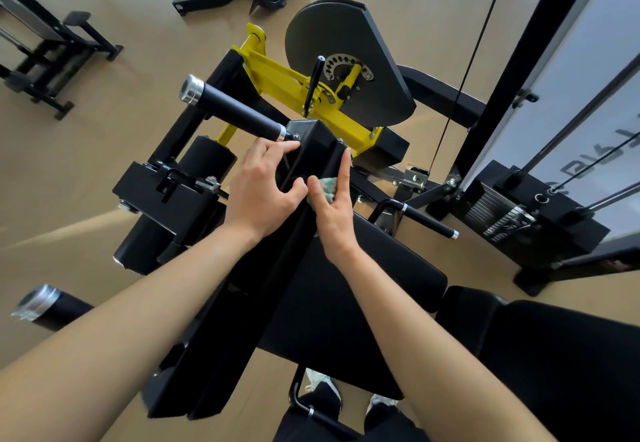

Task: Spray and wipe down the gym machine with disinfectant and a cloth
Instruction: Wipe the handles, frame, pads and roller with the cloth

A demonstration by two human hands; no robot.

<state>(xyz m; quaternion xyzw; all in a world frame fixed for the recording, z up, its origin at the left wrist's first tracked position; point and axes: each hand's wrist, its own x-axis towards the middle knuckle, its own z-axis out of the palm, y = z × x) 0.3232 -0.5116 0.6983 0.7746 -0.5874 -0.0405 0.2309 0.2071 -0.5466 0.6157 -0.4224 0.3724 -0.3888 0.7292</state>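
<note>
A black and yellow gym machine fills the middle of the head view, with a long black steel beam (313, 150) running toward me. My left hand (263, 188) rests on the beam's left side, fingers spread and holding nothing. My right hand (332, 206) presses a small pale green cloth (327, 187) against the beam's right face, index finger stretched upward along the edge. A black grip handle (235, 109) with a silver end cap sticks out to the left just above my left hand. No spray bottle is in view.
The machine's black seat pad (363, 279) lies under my right forearm. A yellow lever arm (298, 88) and grey cam disc (349, 57) sit beyond the beam. The weight stack (498, 213) and cables stand right. Other black machines (52, 53) occupy the tan floor at left.
</note>
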